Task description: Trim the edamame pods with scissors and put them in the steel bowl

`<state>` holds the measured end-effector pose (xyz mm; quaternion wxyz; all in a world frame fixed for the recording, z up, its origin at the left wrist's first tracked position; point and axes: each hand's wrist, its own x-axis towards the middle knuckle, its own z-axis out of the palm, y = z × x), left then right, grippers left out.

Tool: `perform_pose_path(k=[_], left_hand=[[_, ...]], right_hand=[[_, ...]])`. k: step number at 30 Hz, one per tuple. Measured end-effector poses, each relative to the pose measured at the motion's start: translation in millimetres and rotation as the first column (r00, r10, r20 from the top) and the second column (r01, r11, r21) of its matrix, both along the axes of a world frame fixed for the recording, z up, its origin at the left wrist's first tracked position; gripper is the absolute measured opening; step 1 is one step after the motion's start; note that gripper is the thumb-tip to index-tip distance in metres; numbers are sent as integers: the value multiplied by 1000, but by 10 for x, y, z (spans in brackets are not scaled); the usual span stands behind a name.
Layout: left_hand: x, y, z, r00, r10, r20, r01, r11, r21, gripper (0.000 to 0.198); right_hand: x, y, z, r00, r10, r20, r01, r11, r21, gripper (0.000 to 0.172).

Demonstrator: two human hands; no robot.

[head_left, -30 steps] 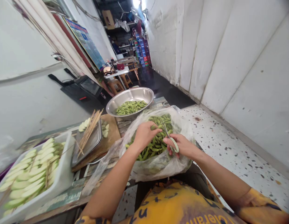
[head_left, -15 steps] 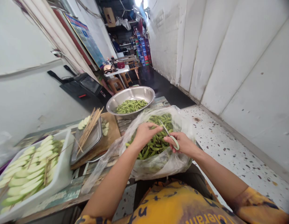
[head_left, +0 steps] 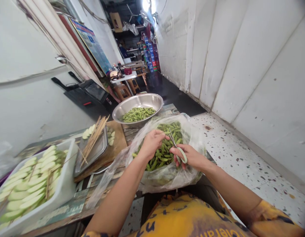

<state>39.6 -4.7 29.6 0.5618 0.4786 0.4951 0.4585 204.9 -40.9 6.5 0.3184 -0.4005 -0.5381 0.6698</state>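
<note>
My right hand [head_left: 189, 156] is closed around a pair of scissors [head_left: 182, 154] with pale green handles. The blades point up and away, slightly apart. Just left of the blade tips, my left hand [head_left: 153, 142] pinches its thumb and fingers together; whatever is between them is too small to make out. Both hands hover over a clear plastic bag [head_left: 164, 179], wide at the mouth and full of green edamame pods [head_left: 162, 154]. Behind the bag stands a steel bowl [head_left: 118, 113] with more edamame pods [head_left: 139, 114] in its bottom.
On the left, a white tub [head_left: 71, 164] holds skewered pale green slices [head_left: 31, 184]. Wooden skewers [head_left: 94, 138] lie across a metal tray [head_left: 103, 146] on a wooden board [head_left: 120, 135]. A white wall [head_left: 231, 59] runs along the right.
The scissor blades have parted a little and now point more steeply upward. My left hand stays pinched in about the same place.
</note>
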Motion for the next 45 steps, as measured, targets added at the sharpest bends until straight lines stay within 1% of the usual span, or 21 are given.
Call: perform_pose_path(k=[5,9,11,13,16,17,20,22,23,24,26,27,28,29,33,34,36,38,39,41,45], left_hand=[[19,-42,-33,996,-4,-92,4,1000,5,25],[18,-44,-62,992,-4,-124,5,1000,2,25],[4,-19,-43,996,17,-82,-20,999,-32,24],[-17,31,7,999,40,13,-38,995,-95,22],[-47,147,88,984,67,163,-27,971,-238,15],[-49,191,99,985,67,161,-22,964,-266,12],[-10,321,53,999,47,8,-44,972,-233,15],[55,396,-27,974,15,-227,-34,996,-81,19],[96,430,-69,924,7,-381,2,1000,23,19],[141,462,-108,833,12,-553,63,991,116,19],[235,520,-165,559,55,-827,205,958,202,18],[278,546,-183,455,64,-888,241,952,192,17],[316,571,-193,388,60,-920,254,952,170,16],[345,593,-198,357,47,-933,260,954,147,15],[329,632,-191,395,-9,-919,318,939,128,14],[293,622,-188,441,-22,-897,331,933,140,16],[198,571,-182,582,-43,-812,329,926,187,21],[101,482,-164,725,-52,-687,284,931,229,23],[59,428,-145,772,-50,-634,255,938,236,23],[-1,315,-89,815,-45,-578,210,952,222,24],[-37,136,60,829,-84,-552,215,960,178,26]], right_hand=[[-13,20,1,1000,-26,-14,26,1000,9,44],[-21,24,-16,997,-75,27,76,997,-32,40],[-1,27,-17,993,-107,40,109,993,-52,38],[46,33,-3,990,-141,24,142,988,-62,39],[155,41,41,983,-175,-58,172,984,-49,43],[192,44,54,979,-182,-88,179,983,-48,44],[271,45,66,972,-192,-134,184,981,-69,46],[290,45,50,972,-187,-144,176,981,-84,46],[291,45,37,972,-184,-148,173,981,-87,46],[290,47,25,971,-184,-151,172,981,-88,46],[283,52,4,970,-186,-154,174,981,-87,46],[280,55,-3,970,-189,-154,178,980,-86,45],[279,57,-7,969,-192,-154,180,980,-85,45],[278,57,-10,969,-192,-154,181,980,-83,45],[282,48,-12,971,-186,-149,177,981,-75,44],[282,45,-15,973,-179,-145,170,983,-71,44],[275,41,-23,979,-161,-126,153,986,-69,43],[260,42,-31,985,-142,-94,136,989,-61,43],[250,44,-31,989,-131,-71,127,990,-53,42],[226,48,-19,995,-103,-13,103,994,-23,42],[173,54,64,992,-39,120,34,998,45,40]])
